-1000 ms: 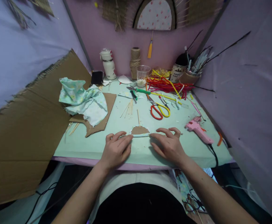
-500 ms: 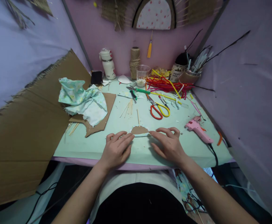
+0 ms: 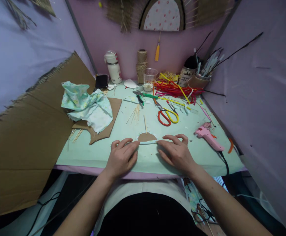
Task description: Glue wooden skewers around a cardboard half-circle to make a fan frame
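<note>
A small half-round piece of brown cardboard (image 3: 147, 137) lies flat near the table's front, its edge wrapped in pale green patterned fabric. One thin wooden stick (image 3: 145, 124) points away from its curved top. My left hand (image 3: 123, 155) rests at the left end of the straight fabric edge, fingers stretched and slightly bent, fingertips on or close to it. At the right end, my right hand (image 3: 176, 151) has its fingers apart, with the index fingertip at the fabric edge. Neither hand grips anything. Several more thin sticks (image 3: 133, 115) lie just beyond.
Red-and-yellow-handled scissors (image 3: 167, 117) and green-handled pliers (image 3: 149, 96) lie behind the piece. To the right sits a pink glue gun (image 3: 209, 137) with its cord. Crumpled fabric (image 3: 91, 106) covers cardboard at left. Red pipe cleaners (image 3: 176, 90), a twine spool (image 3: 142, 67) and a bottle (image 3: 113, 68) stand farther back.
My left hand has drawn back slightly to the left, uncovering a bit more of the straight fabric edge. My right hand has shifted only a little. The cardboard piece stays in place.
</note>
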`<action>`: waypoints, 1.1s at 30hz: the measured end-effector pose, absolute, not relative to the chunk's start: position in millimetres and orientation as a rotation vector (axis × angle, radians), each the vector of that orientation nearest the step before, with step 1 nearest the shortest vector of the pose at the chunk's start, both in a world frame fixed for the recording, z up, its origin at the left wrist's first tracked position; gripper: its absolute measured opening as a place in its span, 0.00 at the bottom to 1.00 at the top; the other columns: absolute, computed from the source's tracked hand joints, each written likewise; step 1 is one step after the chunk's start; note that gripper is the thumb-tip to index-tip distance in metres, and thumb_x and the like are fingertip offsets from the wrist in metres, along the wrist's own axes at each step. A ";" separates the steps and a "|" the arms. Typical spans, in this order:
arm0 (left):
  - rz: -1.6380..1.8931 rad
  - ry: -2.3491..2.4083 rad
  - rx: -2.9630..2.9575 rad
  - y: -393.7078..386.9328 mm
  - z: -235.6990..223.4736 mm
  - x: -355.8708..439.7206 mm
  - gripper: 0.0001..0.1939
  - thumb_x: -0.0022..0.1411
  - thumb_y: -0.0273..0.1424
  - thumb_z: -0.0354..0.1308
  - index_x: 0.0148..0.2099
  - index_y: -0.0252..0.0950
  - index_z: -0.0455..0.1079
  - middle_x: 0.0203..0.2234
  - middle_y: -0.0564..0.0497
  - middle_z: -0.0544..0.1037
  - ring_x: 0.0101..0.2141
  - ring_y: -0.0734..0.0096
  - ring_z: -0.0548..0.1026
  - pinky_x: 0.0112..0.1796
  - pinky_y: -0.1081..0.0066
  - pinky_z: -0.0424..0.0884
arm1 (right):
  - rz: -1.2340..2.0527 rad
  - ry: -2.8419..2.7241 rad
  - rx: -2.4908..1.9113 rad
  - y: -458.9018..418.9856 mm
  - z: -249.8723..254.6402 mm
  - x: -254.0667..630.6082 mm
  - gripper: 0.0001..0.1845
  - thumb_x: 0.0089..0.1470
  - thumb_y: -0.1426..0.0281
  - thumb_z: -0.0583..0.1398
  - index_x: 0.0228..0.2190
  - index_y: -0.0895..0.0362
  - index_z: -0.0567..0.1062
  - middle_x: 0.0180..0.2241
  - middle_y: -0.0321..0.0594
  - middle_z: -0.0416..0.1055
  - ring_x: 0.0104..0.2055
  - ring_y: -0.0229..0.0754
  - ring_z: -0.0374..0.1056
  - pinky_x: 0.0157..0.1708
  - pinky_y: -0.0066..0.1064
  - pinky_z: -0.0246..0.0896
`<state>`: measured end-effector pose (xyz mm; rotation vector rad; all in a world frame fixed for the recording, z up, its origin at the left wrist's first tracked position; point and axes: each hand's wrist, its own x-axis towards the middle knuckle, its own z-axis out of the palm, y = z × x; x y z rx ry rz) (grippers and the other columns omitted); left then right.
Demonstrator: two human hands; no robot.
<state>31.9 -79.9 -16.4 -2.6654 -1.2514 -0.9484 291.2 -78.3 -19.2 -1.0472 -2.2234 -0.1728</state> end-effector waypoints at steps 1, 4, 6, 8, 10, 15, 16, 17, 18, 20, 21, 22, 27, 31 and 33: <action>-0.943 -1.242 -2.676 -79.8 -16.2 31.7 0.15 0.67 0.26 0.54 0.55 0.36 0.67 0.39 0.49 0.83 0.50 0.58 0.75 0.44 0.59 0.56 | -0.167 -2.235 -1.045 -78.1 -19.2 291.1 0.09 0.60 0.71 0.60 0.44 0.55 0.72 0.36 0.36 0.81 0.48 0.46 0.72 0.51 0.44 0.45; -0.921 -1.193 -2.709 -79.1 -15.7 31.4 0.16 0.67 0.26 0.54 0.56 0.36 0.67 0.43 0.49 0.83 0.51 0.57 0.74 0.44 0.59 0.56 | -0.152 -2.273 -1.027 -77.6 -18.3 291.3 0.13 0.59 0.70 0.60 0.47 0.55 0.72 0.39 0.39 0.81 0.48 0.46 0.71 0.51 0.44 0.45; -0.915 -1.152 -2.726 -78.8 -15.6 31.1 0.16 0.67 0.26 0.54 0.56 0.37 0.67 0.47 0.48 0.81 0.52 0.57 0.74 0.45 0.59 0.56 | -0.159 -2.274 -1.004 -77.6 -17.3 291.8 0.16 0.59 0.70 0.61 0.50 0.55 0.70 0.43 0.41 0.80 0.49 0.46 0.71 0.50 0.43 0.47; -0.937 -1.134 -2.717 -78.7 -15.9 30.8 0.17 0.66 0.25 0.54 0.57 0.37 0.67 0.50 0.47 0.80 0.53 0.57 0.73 0.45 0.59 0.57 | -0.184 -2.236 -0.987 -77.8 -16.8 292.8 0.19 0.59 0.71 0.61 0.51 0.55 0.68 0.46 0.43 0.79 0.48 0.46 0.71 0.50 0.43 0.48; -0.986 -1.161 -2.671 -78.9 -16.4 30.7 0.17 0.66 0.24 0.54 0.57 0.37 0.67 0.49 0.47 0.80 0.52 0.59 0.74 0.46 0.59 0.57 | -0.220 -2.170 -1.012 -77.8 -17.3 293.7 0.18 0.58 0.72 0.61 0.50 0.54 0.67 0.45 0.43 0.79 0.47 0.46 0.71 0.50 0.43 0.49; -1.055 -1.369 -2.473 -79.1 -16.4 32.5 0.13 0.67 0.25 0.55 0.52 0.38 0.71 0.43 0.48 0.82 0.47 0.60 0.75 0.47 0.58 0.57 | -0.260 -2.075 -1.198 -75.4 -21.8 293.0 0.13 0.57 0.73 0.61 0.45 0.55 0.71 0.39 0.40 0.79 0.45 0.45 0.71 0.50 0.42 0.47; -1.038 -1.400 -2.456 -79.2 -16.2 33.1 0.12 0.67 0.26 0.55 0.52 0.38 0.71 0.42 0.48 0.82 0.47 0.60 0.75 0.47 0.58 0.57 | -0.249 -2.087 -1.223 -74.8 -22.3 292.3 0.12 0.57 0.73 0.61 0.44 0.55 0.72 0.39 0.40 0.79 0.45 0.46 0.71 0.50 0.42 0.47; -1.014 -1.421 -2.451 -79.2 -16.1 33.7 0.11 0.68 0.27 0.55 0.51 0.39 0.72 0.42 0.48 0.82 0.47 0.59 0.75 0.47 0.57 0.57 | -0.236 -2.103 -1.242 -74.3 -22.6 291.5 0.11 0.58 0.72 0.61 0.44 0.56 0.72 0.38 0.40 0.79 0.45 0.46 0.71 0.50 0.43 0.47; -0.987 -1.436 -2.454 -79.2 -16.1 34.1 0.11 0.68 0.27 0.55 0.51 0.39 0.72 0.42 0.48 0.82 0.48 0.58 0.75 0.46 0.57 0.56 | -0.223 -2.120 -1.258 -73.9 -22.6 290.8 0.10 0.58 0.71 0.61 0.43 0.56 0.72 0.38 0.40 0.79 0.45 0.46 0.70 0.50 0.43 0.46; -0.940 -1.448 -2.473 -79.2 -16.1 34.7 0.11 0.68 0.29 0.55 0.52 0.39 0.72 0.43 0.47 0.82 0.48 0.58 0.75 0.46 0.57 0.56 | -0.198 -2.143 -1.285 -73.6 -22.1 289.6 0.09 0.59 0.71 0.60 0.43 0.55 0.73 0.38 0.40 0.79 0.45 0.46 0.70 0.50 0.43 0.45; -0.921 -1.453 -2.483 -79.1 -16.0 34.8 0.11 0.69 0.30 0.55 0.52 0.39 0.72 0.43 0.47 0.82 0.48 0.58 0.75 0.46 0.57 0.55 | -0.187 -2.150 -1.294 -73.6 -21.7 289.3 0.09 0.60 0.70 0.60 0.44 0.55 0.73 0.38 0.40 0.80 0.45 0.46 0.70 0.50 0.43 0.45; -0.899 -1.459 -2.494 -78.9 -15.5 34.9 0.12 0.69 0.31 0.56 0.53 0.40 0.71 0.44 0.47 0.82 0.48 0.58 0.74 0.46 0.57 0.55 | -0.175 -2.156 -1.300 -73.4 -21.2 289.0 0.10 0.60 0.70 0.60 0.44 0.55 0.73 0.39 0.40 0.80 0.45 0.47 0.70 0.51 0.43 0.45; -0.700 -1.579 -2.559 -73.5 -5.4 36.4 0.18 0.67 0.34 0.58 0.58 0.39 0.67 0.48 0.45 0.80 0.50 0.56 0.72 0.48 0.56 0.55 | -0.100 -2.225 -1.364 -69.3 -16.5 287.1 0.16 0.61 0.66 0.60 0.50 0.55 0.70 0.44 0.44 0.78 0.48 0.50 0.68 0.52 0.46 0.44; -0.545 -1.672 -2.630 -62.2 5.0 43.4 0.22 0.65 0.33 0.60 0.60 0.38 0.64 0.47 0.44 0.79 0.52 0.53 0.71 0.46 0.56 0.56 | 0.007 -2.304 -1.456 -62.2 -10.9 280.6 0.20 0.61 0.65 0.59 0.53 0.55 0.66 0.46 0.46 0.78 0.50 0.52 0.67 0.54 0.48 0.42; -0.496 -1.693 -2.673 -56.4 6.7 48.4 0.22 0.65 0.32 0.60 0.60 0.37 0.63 0.46 0.44 0.80 0.51 0.52 0.71 0.46 0.57 0.57 | 0.043 -2.319 -1.465 -58.9 -9.6 276.4 0.20 0.61 0.66 0.59 0.54 0.55 0.65 0.46 0.46 0.78 0.50 0.53 0.67 0.54 0.49 0.42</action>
